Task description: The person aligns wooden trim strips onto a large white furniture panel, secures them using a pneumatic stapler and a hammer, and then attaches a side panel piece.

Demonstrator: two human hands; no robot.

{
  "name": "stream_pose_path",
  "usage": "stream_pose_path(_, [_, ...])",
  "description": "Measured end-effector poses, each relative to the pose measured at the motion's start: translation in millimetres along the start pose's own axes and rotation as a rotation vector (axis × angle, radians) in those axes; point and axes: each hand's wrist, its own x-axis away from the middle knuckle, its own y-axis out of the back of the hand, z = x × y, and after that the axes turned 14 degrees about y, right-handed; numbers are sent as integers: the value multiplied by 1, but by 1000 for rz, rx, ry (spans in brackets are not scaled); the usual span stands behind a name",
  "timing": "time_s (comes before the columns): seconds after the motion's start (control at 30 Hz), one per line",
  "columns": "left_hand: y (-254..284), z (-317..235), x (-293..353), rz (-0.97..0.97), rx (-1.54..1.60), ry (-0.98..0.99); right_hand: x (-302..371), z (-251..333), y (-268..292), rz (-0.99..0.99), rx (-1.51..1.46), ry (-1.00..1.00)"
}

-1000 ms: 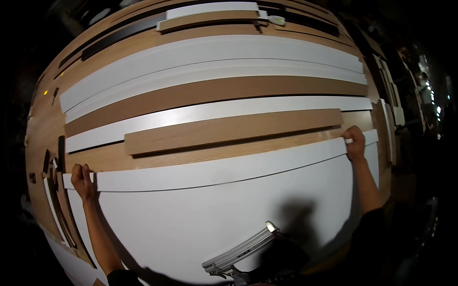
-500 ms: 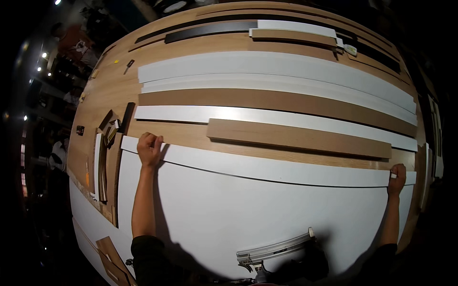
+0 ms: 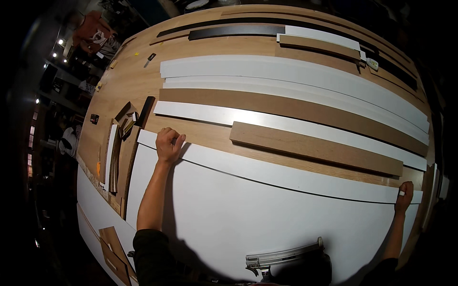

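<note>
A long white strip [image 3: 286,179] lies along the far edge of a large white panel [image 3: 267,219], with a thin dark gap line between them. Near its left end my left hand [image 3: 170,146] is closed on the strip, fingers curled over its far edge and thumb on the right. Close to the right end, my right hand [image 3: 404,196] is also closed on the strip; a bit of white shows between its fingers. A nail gun [image 3: 286,256] with a long silver magazine rests on the panel near my body, partly in dark shadow.
Beyond lie a brown board [image 3: 315,148], a white strip [image 3: 267,125] and wide white boards [image 3: 286,69] on the wooden table [image 3: 129,78]. Offcuts [image 3: 126,121] stand at the left. Dark strips [image 3: 238,32] and a tape measure [image 3: 372,64] lie far back. A person [image 3: 95,33] stands far left.
The view has turned, so the table and boards sit farther right and tilt more. Both hands keep their hold at the strip's two ends.
</note>
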Motion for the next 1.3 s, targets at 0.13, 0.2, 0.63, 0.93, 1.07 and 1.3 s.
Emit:
stream_pose_path(0.13, [3, -2, -2, 60, 49, -13, 4, -10, 2, 23, -20, -31])
stream_pose_path(0.2, [4, 0, -1, 81, 98, -30, 4, -5, 2, 8, -30, -32])
stream_pose_path(0.63, [-1, -1, -7, 50, 82, -16, 1, -7, 0, -85, 46, 37])
stream_pose_path(0.93, [-2, -4, -8, 58, 2, -62, 5, -17, 0, -14, -4, 20])
stream_pose_path(1.07, [-5, -6, -4, 51, 28, -56, 7, -13, 2, -36, -6, -31])
stream_pose_path(1.3, [-6, -13, 14, -138, 30, 165, 2, -3, -2, -42, -21, 5])
